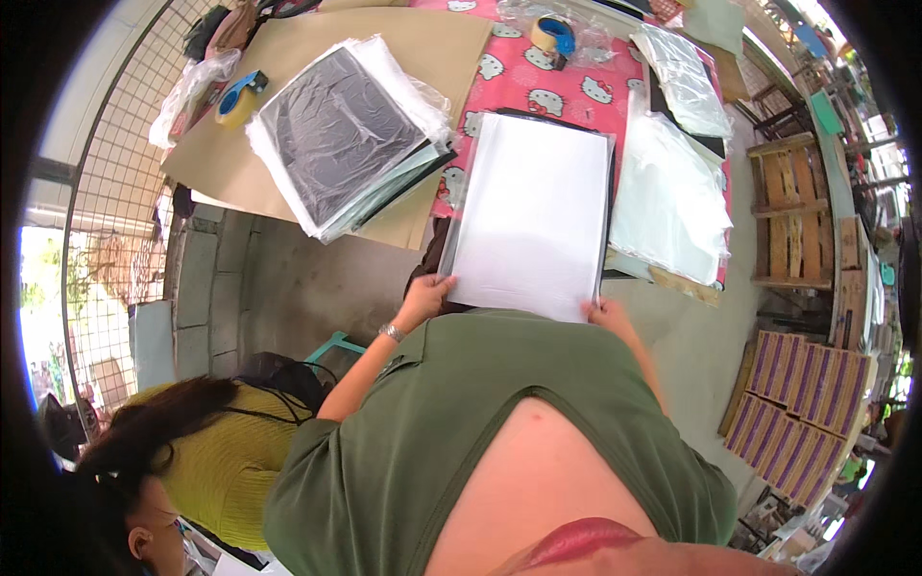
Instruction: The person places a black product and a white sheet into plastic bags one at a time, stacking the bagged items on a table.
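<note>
A flat white sheet on a black backing, inside a clear plastic sleeve (pixel 533 211), lies on the table's near edge in front of me. My left hand (pixel 425 293) grips its near left corner. My right hand (pixel 605 312) holds its near right corner. Both arms reach out from my green shirt. A silver watch sits on my left wrist.
A pink patterned tablecloth (pixel 538 82) covers the table. A stack of bagged black sheets (pixel 341 134) rests on brown cardboard (pixel 442 43) at the left. Clear bags (pixel 672 182) pile at the right. Two tape dispensers (pixel 555 36) lie far back. A person in yellow (pixel 206 451) sits lower left; wooden pallets (pixel 792 216) and purple boxes (pixel 797 408) stand on the right.
</note>
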`<state>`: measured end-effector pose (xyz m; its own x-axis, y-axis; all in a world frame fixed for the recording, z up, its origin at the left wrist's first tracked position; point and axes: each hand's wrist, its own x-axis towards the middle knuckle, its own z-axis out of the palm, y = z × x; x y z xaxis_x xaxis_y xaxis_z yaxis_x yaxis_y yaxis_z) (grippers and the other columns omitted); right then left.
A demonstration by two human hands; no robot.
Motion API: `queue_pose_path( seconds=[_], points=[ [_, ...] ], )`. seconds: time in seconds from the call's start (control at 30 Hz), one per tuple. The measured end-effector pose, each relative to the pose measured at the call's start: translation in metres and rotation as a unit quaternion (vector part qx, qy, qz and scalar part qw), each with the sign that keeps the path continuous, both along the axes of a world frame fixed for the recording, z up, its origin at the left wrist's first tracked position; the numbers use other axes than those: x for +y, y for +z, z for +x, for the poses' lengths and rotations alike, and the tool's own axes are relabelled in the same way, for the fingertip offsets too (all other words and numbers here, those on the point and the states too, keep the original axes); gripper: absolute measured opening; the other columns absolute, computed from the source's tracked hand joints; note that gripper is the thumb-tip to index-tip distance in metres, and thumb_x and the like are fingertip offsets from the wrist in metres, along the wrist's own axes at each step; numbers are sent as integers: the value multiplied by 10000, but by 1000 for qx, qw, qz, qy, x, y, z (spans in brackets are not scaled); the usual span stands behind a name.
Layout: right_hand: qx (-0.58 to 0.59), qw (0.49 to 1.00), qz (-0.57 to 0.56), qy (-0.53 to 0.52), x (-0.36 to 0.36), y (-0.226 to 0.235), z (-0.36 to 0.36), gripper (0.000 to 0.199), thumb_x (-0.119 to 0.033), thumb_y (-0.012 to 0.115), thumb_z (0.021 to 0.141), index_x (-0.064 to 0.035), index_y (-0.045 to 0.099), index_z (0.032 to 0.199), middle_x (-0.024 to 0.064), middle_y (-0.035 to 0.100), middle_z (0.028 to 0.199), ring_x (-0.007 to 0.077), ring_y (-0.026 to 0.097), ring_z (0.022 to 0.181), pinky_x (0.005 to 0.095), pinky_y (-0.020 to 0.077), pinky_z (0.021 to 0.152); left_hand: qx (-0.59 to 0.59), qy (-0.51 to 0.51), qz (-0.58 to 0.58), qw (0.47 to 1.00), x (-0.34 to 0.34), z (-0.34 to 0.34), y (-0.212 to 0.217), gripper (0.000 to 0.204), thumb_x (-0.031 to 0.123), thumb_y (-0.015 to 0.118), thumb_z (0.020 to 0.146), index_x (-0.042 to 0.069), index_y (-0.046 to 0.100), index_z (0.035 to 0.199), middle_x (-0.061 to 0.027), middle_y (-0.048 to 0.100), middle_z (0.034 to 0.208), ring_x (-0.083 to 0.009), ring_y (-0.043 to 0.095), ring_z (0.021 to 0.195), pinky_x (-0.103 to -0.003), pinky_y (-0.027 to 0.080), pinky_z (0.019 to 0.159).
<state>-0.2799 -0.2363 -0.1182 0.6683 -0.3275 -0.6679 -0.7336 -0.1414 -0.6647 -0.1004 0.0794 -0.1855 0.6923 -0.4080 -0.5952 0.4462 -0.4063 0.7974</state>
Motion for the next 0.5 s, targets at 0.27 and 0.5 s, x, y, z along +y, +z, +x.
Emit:
queue_pose_path(
  seconds=[0.27,0.5],
  points=[
    [-6,996,35,-81,36,-13,-9,279,-282,596,868,-17,620,783,-9,569,619,66,512,536,236,415,491,-132,9,0,991,-8,-12,38,233,216,476,921,2,523,842,-100,573,587,-165,504,388,-301,393,401],
    [-150,974,170,-6,52,12,96,315,-271,450,912,-36,573,744,18,516,610,89,391,413,234,303,409,-195,185,-73,960,0,41,120,156,134,454,928,-6,499,878,-66,537,562,-128,499,392,-262,402,374]
  ],
)
